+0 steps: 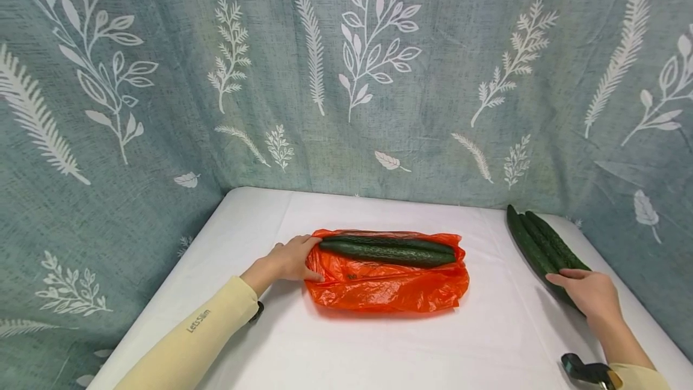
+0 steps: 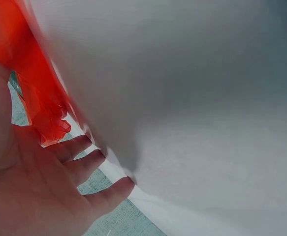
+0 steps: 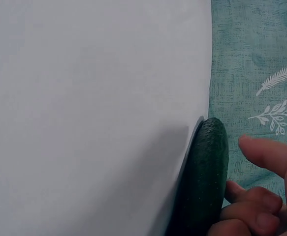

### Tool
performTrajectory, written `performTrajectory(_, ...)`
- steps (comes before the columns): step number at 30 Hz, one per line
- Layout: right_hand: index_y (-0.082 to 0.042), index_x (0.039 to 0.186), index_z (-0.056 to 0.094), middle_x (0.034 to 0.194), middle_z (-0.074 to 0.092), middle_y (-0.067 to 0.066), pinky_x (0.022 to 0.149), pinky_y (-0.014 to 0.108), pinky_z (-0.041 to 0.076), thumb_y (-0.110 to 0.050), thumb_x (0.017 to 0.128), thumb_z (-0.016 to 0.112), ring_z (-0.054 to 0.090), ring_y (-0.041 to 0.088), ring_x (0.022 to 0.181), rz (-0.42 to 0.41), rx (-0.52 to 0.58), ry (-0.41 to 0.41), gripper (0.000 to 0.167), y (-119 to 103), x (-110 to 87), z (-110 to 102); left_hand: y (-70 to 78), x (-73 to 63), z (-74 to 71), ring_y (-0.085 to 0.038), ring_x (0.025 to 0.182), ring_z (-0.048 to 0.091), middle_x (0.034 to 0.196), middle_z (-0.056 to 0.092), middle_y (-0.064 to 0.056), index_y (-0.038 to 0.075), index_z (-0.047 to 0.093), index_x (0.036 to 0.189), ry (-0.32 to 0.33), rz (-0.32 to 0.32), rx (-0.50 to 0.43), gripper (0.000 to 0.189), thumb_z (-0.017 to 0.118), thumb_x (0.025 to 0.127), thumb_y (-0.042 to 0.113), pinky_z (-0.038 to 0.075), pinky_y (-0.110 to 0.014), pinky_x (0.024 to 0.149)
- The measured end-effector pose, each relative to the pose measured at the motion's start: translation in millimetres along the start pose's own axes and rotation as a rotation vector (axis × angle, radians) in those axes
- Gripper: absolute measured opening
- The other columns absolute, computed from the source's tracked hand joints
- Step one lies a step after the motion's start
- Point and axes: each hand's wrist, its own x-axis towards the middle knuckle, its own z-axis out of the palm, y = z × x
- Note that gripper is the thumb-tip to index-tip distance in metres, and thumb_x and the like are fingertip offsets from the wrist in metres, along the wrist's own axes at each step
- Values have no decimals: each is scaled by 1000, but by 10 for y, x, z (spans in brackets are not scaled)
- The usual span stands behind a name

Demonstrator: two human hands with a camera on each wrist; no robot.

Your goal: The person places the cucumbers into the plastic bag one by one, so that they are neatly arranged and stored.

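In the head view, my left hand (image 1: 292, 259) touches the left end of an orange-red plastic bag (image 1: 387, 290). Two long dark green cucumbers (image 1: 392, 253) lie side by side on the bag. The left wrist view has this hand's fingers (image 2: 111, 194) spread, tips down near the white surface, thumb beside the bag. On the far right, my right hand (image 1: 592, 294) lies over the near part of two more cucumbers (image 1: 533, 242). The right wrist view shows its fingers loosely bent against the side of a cucumber (image 3: 202, 172), with the thumb (image 3: 266, 152) apart from it.
A white cloth (image 1: 373, 348) covers the table. Grey-green curtains (image 1: 335, 77) printed with white leaves enclose its back and sides. The right-hand cucumbers lie close to the table's right edge. Black wrist devices (image 1: 587, 371) are worn below the sleeves (image 1: 200, 330).
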Motion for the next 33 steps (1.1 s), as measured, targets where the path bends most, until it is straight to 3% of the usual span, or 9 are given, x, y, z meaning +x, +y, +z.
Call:
performTrajectory(7,8,135,57,149,36,38,93,64,45,-44,91,69,41,58,127,-16,-98,11,69,11,-1,-18,3,2,2,-34,146,36,159,37,-13,18,36,157,5,0,-3,99,79,78,59,35,-62,109)
performTrajectory(17,7,131,60,146,38,39,93,64,45,-35,90,73,43,58,125,-43,-112,16,60,9,9,11,3,-8,-4,-34,147,36,159,37,-14,18,36,156,0,-3,-16,97,80,79,58,34,-62,110)
performTrajectory(22,5,129,61,143,43,38,80,58,49,-39,87,77,51,55,115,-96,-115,35,62,-16,-19,39,-1,-4,6,-34,146,37,159,38,-13,19,37,156,5,-1,-18,97,80,79,57,35,-61,109)
performTrajectory(25,5,129,60,124,57,34,66,46,49,-38,87,77,59,43,92,-142,-100,53,63,-43,-40,71,2,-6,4,-34,145,37,159,39,-13,19,37,156,6,-4,-24,96,81,79,56,35,-61,109)
performTrajectory(29,4,130,59,84,58,14,58,36,38,-41,89,75,49,23,71,-202,-74,50,63,-58,-60,125,0,-5,6,-34,146,37,159,38,-13,19,36,156,7,-4,-17,97,80,79,57,35,-60,109)
performTrajectory(33,3,132,57,76,48,3,60,35,33,-40,92,71,41,18,68,-240,-52,12,60,-45,-50,172,-1,-3,16,-33,146,37,159,38,-13,19,36,156,8,-3,-7,97,80,78,58,36,-60,108)
